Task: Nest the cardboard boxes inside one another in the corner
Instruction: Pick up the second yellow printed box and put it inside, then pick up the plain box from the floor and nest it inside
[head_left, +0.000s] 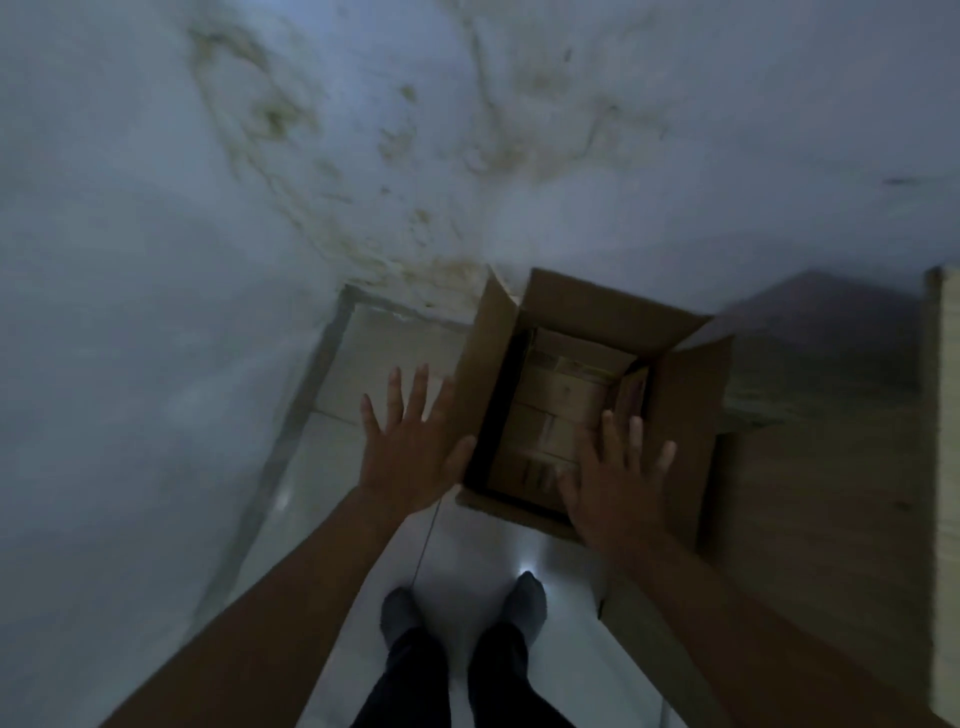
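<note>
A person's left hand (410, 457) and right hand (618, 483) are reaching out, fingers splayed wide, holding nothing. The left is just beside an open cardboard box (691, 405), the right over its near rim. A smaller box (550, 410) is sitting inside, ahead of the right hand.

A smaller box (563, 410) sits inside the open box (691, 415) — against the wall (467, 156), right of the corner.

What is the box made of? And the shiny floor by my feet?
The box looks like brown cardboard: dull, papery, with folded flaps standing open. The floor seems to be pale glazed tile: it is glossy, with thin straight lines between the squares, though the dim picture leaves that a bit unsure.
</note>
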